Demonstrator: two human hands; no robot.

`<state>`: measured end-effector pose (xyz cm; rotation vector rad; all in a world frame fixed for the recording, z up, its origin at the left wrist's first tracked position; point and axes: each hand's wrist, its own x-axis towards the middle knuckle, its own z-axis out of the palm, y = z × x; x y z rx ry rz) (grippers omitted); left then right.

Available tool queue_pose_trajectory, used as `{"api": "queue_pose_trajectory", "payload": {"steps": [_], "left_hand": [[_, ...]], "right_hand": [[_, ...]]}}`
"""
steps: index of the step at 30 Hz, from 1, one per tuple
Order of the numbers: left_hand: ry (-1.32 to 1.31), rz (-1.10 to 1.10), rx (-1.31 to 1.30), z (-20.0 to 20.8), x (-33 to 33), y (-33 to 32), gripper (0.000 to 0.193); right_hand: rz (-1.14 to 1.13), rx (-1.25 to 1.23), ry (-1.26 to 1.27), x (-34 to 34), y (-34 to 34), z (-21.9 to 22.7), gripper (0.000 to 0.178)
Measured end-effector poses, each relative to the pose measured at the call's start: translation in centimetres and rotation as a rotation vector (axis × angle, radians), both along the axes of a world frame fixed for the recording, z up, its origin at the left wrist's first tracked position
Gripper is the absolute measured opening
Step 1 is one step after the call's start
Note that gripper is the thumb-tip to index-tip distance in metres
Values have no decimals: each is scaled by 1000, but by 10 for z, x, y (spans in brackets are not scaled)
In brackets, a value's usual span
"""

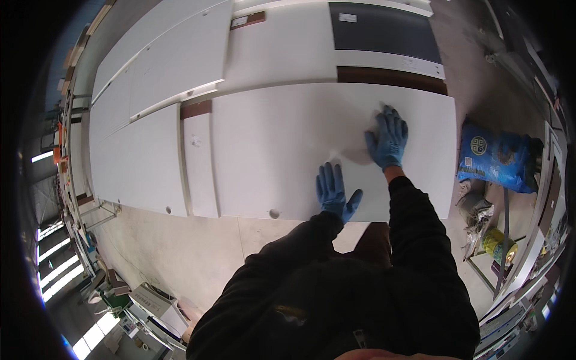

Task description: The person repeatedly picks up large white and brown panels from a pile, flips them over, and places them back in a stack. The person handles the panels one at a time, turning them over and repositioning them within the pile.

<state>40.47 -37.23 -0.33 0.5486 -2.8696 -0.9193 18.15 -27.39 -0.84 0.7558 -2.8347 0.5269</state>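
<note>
White rectangular panel (258, 156) lies flat beneath both blue-gloved hands, its near edge toward the person. At that edge, right of the panel's middle, the left hand (333, 195) is palm down, its fingers close together and pointing toward the far edge, the thumb held out to the right. Over the panel's right half, nearer its far edge, the right hand (390, 141) is also palm down, fingers slightly parted and thumb out to the left. Neither hand is clasped around anything; both appear laid on the panel, though how firmly they press cannot be told. A round hole (274, 213) sits by the panel's near edge, left of the left hand.

Well left of the panel, bright windows (63, 270) line the building. Nearer on that side lies a wide white board (141, 162) with its own round hole, then a narrow white board (201, 168) just beside the panel's left end, with a brown piece (196, 108) at its far end. Pale floor (258, 231) shows on the panel's near side. Beyond the right half of the panel's far edge lie a brown strip (390, 80) and a dark grey board (384, 36) bearing a white label (347, 18). Right of the panel are a blue printed sack (495, 156) and, nearer the person, a yellow-green container (498, 246).
</note>
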Motion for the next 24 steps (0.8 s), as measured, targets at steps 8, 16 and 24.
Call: {"api": "queue_pose_trajectory", "payload": {"steps": [8, 16, 24], "left_hand": [[-5, 331, 23, -35, -154, 136, 96], [-48, 351, -427, -38, -212, 219, 93], [-72, 311, -568, -32, -224, 224, 90]], "right_hand": [[260, -369, -327, -49, 82, -20, 40], [132, -576, -295, -189, 339, -23, 43], [-218, -452, -620, -259, 469, -87, 44]]}}
